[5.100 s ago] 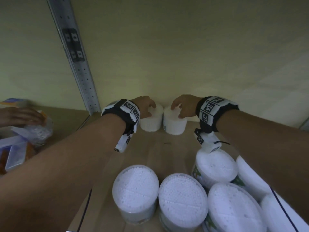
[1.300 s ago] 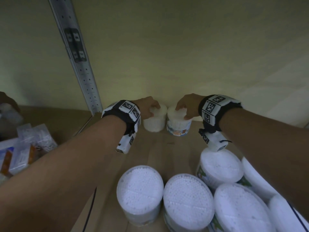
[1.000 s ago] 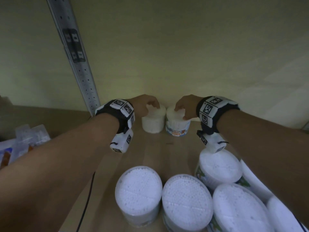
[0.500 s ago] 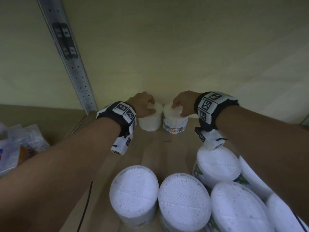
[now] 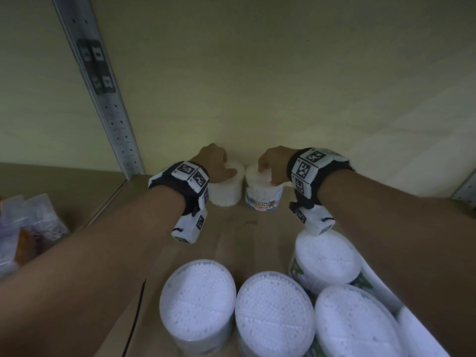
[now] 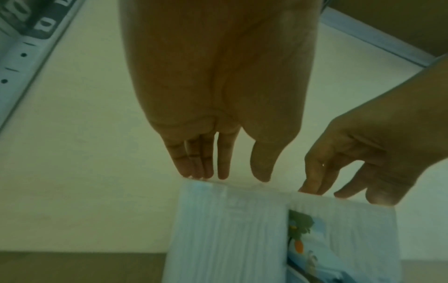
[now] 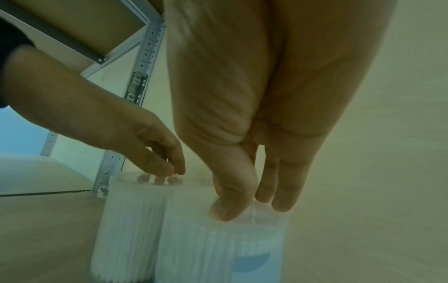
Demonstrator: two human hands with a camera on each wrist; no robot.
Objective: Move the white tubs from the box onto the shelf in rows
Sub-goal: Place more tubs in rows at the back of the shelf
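Observation:
Two white tubs of cotton buds stand side by side at the back of the wooden shelf (image 5: 231,240), against the wall. My left hand (image 5: 216,163) is over the left tub (image 5: 226,194), and its straight fingertips (image 6: 220,172) touch the lid. My right hand (image 5: 273,163) holds the right tub (image 5: 262,199) from above, thumb (image 7: 230,206) at the near rim and fingers behind. That tub's printed label (image 5: 262,204) faces me. The box is out of view.
Several more white tubs (image 5: 198,297) stand close to me at the front and right of the shelf. A grey perforated upright (image 5: 103,99) rises at the left. Clear packets (image 5: 33,228) lie on the neighbouring shelf. A black cable (image 5: 134,318) runs under my left arm.
Since 5 s ago the right tub has been turned so that its label faces me. Over the last second both hands stay on the lids and the tubs barely move.

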